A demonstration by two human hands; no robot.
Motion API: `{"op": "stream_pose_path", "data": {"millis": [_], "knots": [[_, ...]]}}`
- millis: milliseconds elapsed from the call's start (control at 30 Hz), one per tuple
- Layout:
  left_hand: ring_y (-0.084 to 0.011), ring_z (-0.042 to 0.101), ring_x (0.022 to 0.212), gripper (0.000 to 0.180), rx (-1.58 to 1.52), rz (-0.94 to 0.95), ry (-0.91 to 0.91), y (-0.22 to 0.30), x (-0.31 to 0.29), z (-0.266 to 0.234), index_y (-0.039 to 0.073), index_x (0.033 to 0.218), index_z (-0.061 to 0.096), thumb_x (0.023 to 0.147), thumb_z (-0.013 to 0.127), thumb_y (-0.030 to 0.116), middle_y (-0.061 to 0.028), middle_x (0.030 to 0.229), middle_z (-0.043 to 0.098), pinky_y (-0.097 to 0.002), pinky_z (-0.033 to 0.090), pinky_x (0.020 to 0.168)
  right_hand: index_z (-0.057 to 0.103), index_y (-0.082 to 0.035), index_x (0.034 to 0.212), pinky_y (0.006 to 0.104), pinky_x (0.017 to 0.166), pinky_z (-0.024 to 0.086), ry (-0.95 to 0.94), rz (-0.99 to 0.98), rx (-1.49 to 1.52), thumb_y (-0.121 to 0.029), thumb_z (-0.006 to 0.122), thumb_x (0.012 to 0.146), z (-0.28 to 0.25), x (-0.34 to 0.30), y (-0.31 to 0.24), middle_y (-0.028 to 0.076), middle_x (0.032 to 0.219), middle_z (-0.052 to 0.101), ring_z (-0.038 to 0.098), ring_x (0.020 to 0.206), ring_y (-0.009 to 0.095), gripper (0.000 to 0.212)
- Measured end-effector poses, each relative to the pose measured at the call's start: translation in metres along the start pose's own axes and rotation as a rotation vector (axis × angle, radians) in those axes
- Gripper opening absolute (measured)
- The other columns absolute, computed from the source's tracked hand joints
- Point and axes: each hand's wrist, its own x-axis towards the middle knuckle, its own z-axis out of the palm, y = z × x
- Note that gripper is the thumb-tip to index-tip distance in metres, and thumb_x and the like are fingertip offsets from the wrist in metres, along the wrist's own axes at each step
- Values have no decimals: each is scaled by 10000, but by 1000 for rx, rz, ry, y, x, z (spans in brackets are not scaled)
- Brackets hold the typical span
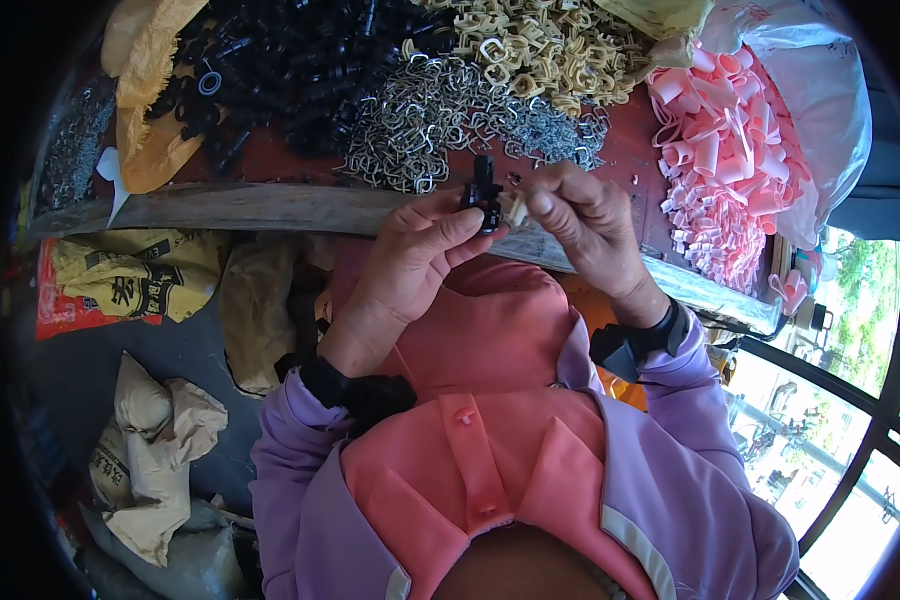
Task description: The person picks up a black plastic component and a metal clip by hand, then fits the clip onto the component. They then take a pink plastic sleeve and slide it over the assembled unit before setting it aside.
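My left hand (422, 247) is closed around a small black plastic part (483, 192), held upright just off the table's near edge. A small cream plastic piece (516, 211) is pinched between the thumb and fingers of my right hand (587, 226). That piece meets the right side of the black part; whether it is fitted into it I cannot tell. Just beyond my hands lie a heap of bent metal wire clips (410, 125) and a smaller pile of tiny grey metal pieces (553, 135).
On the red table (638, 186) are heaps of black plastic parts (295, 70), cream plastic pieces (560, 45) and pink plastic pieces (725, 140). An orange sack (150, 120) lies at the left. Paper bags (165, 440) rest on the floor. A window (830, 400) is at the right.
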Motion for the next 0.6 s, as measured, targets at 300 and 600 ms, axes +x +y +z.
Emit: {"op": "stream_pose_path", "data": {"millis": [300, 600], "knots": [[-167, 591, 814, 287, 25, -62, -22, 0, -6, 6, 19, 1034, 540, 776, 590, 134, -70, 927, 591, -247, 490, 725, 526, -2, 795, 199, 534, 365, -73, 132, 18, -151, 578, 796, 14, -8, 4, -3, 676, 491, 451, 625, 56, 157], [-160, 599, 728, 224, 264, -129, 100, 10, -7, -2, -16, 930, 558, 783, 547, 152, -95, 826, 596, -207, 495, 624, 546, -36, 781, 255, 527, 407, 167, 37, -772, -125, 641, 709, -61, -32, 32, 57, 687, 508, 510, 605, 141, 149]]}}
